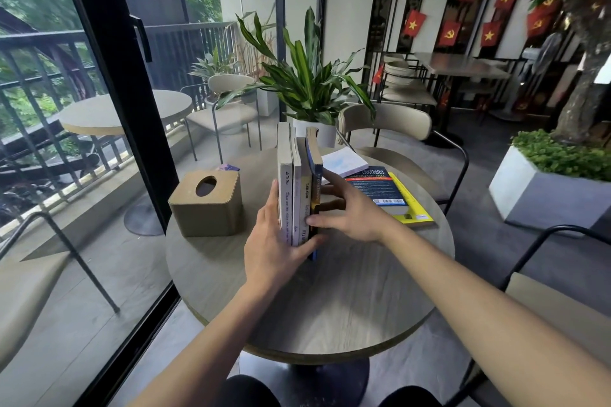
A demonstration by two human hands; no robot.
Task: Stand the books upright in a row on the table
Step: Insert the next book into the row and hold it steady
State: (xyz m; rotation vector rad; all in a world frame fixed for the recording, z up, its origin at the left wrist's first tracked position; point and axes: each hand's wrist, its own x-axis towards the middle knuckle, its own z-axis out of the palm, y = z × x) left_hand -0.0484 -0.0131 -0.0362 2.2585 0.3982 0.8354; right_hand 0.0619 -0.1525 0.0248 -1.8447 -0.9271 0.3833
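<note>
Pressing in from both sides, the two hands sandwich a short row of standing books (299,188) near the middle of the round counter (330,301). The left hand (271,241) lies flat against the outer cover of the leftmost pale book, palm in and fingers pointing away from the person, with its thumb hooked under the near bottom corners. It is an open, bracing grip rather than a closed one, likely there to stop the row sliding or fanning out toward the left edge. The right hand (350,208) reaches across from the other side, fingers spread along the cover of the blue-spined book (314,168) and thumb at the spines; it too is open and pushing, not clasping. That blue book leans a little at its top, away from the pale ones, which probably explains the squeeze: closing the gap so the volumes support each other. About four books stand here, spines facing the person. More wait flat toward the far right edge: a dark blue book (377,188) lying on a yellow one (413,208), and a white book (344,160) behind them. So the row looks only partly built. A wooden tissue box (206,205) sits near the left edge, apart from the row and not serving as a bookend.
</note>
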